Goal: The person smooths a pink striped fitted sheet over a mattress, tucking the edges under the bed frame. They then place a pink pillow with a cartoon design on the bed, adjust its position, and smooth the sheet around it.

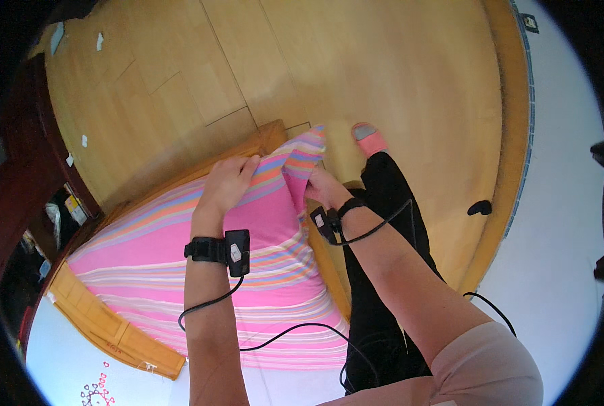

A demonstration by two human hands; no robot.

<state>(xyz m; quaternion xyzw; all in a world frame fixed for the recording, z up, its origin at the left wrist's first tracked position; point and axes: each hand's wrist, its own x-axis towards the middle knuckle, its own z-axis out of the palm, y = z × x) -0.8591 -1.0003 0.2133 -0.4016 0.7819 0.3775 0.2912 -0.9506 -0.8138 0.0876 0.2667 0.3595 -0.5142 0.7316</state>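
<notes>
A pink striped sheet (pixel 265 227) covers the bed at a corner of the wooden bed frame (pixel 273 134), its loose end peaking above the edge. The person's left hand (pixel 227 184) lies palm-down on the cloth along the far edge, fingers bent; whether they pinch it cannot be told. The right hand (pixel 324 187) appears closed on the raised fold at the corner.

A one-sided tug could drag the stripes askew or pull the cloth from the left hand, and the black cable (pixel 302 326) looping across the bed could snag on the fabric or the frame.

The right fingers are largely hidden behind the fold, what lies beneath the sheet is covered, and the dark lens rim cuts off the cabinet (pixel 17 162) at left.
</notes>
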